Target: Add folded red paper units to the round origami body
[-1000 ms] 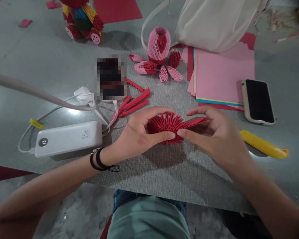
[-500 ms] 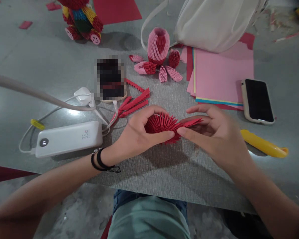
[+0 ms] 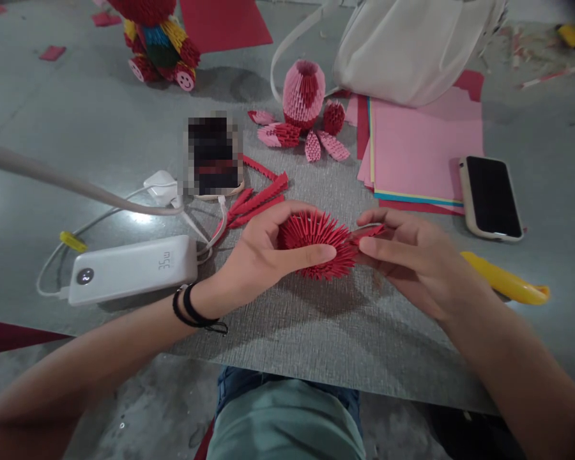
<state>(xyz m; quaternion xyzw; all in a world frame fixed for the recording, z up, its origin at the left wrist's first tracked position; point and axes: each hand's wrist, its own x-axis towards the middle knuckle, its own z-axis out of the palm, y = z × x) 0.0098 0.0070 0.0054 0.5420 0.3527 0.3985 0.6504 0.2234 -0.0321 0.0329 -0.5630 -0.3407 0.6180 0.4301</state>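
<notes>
My left hand [image 3: 268,249] is closed around a round, spiky red folded-paper piece [image 3: 316,243], thumb across its front and fingers behind. At its right edge, my right hand [image 3: 412,255] pinches a short strip of red folded paper pieces [image 3: 374,233] between thumb and fingers. One end of the strip meets the spiky piece; whether it is joined there I cannot tell. Beyond my left hand lie several red zigzag paper strips [image 3: 263,195]. Farther back stands a pink and red folded-paper body [image 3: 304,96], with several small pink and red paper parts [image 3: 278,135] around its base.
To the left are a white power bank [image 3: 134,269], cables and a phone with a blurred screen [image 3: 214,156]. At the right lie stacked coloured papers [image 3: 421,147], another phone [image 3: 492,198] and a yellow tool [image 3: 505,278]. A white bag [image 3: 412,51] and paper figure [image 3: 160,51] stand behind.
My right hand has shifted slightly right with the red strip, drawing its thumb away from my left thumb. More of the spiky piece's right side shows. My left hand keeps its hold.
</notes>
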